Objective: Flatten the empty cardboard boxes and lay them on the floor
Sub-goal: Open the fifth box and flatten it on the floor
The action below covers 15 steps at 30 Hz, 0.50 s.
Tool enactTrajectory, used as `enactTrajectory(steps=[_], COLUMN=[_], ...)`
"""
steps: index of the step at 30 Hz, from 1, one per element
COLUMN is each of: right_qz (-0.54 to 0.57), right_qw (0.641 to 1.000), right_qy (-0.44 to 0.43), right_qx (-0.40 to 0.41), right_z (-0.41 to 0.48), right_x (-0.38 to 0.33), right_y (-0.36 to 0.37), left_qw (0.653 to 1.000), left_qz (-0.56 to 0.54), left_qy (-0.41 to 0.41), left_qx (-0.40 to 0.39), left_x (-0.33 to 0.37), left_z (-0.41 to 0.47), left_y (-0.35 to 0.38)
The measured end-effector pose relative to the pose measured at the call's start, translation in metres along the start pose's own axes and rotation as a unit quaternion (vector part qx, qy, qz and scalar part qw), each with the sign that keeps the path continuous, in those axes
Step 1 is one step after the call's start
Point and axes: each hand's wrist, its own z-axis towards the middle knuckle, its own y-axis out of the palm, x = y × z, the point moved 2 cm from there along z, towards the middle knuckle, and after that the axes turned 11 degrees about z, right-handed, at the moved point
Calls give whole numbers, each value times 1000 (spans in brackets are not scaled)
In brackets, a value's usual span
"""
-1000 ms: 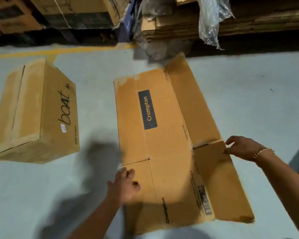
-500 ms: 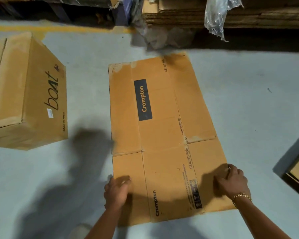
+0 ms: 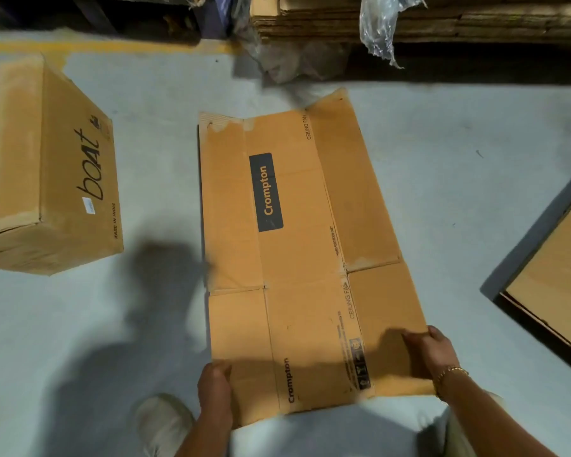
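A flattened brown Crompton box [image 3: 297,258] lies on the grey floor in front of me, its long side running away from me. My left hand [image 3: 213,387] grips its near left edge. My right hand [image 3: 431,349], with a gold bracelet on the wrist, grips its near right edge. The near end of the box rests over my legs. An unflattened brown box marked "boat" [image 3: 47,166] stands on the floor to the left, closed and apart from both hands.
A stack of flat cardboard [image 3: 442,21] with clear plastic wrap [image 3: 379,24] lies along the far side. Another cardboard piece [image 3: 554,275] sits at the right edge. A yellow floor line [image 3: 96,46] runs at far left. My shoe [image 3: 162,420] is near the left hand.
The right panel of the Crompton box has gone from raised to flat on the floor. Both hands have slid back to the near edges of the box.
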Motion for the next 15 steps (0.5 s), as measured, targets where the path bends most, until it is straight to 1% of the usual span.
enactTrajectory(steps=[2, 4, 8, 10, 13, 15], right_qz=[2, -14, -31, -29, 2, 32], right_qw=[1000, 1000, 998, 995, 992, 991], right_qy=[-13, -22, -62, -93, -117, -115], right_qx=[6, 3, -4, 10, 40, 64], right_z=[-13, -19, -32, -42, -55, -59], right_x=[-16, -35, -81, -98, -102, -88], right_y=[-17, -45, -118, -158, -222, -266], left_qw=[999, 997, 994, 992, 990, 988], left_qz=[-42, -66, -105, -125, -117, -110], left_qy=[-5, 14, 30, 36, 70, 86], left_qx=[26, 38, 10, -2, -29, -65], left_x=[8, 14, 30, 39, 49, 56], left_z=[-30, -54, -104, -126, -160, -184], left_y=[2, 9, 42, 66, 99, 119])
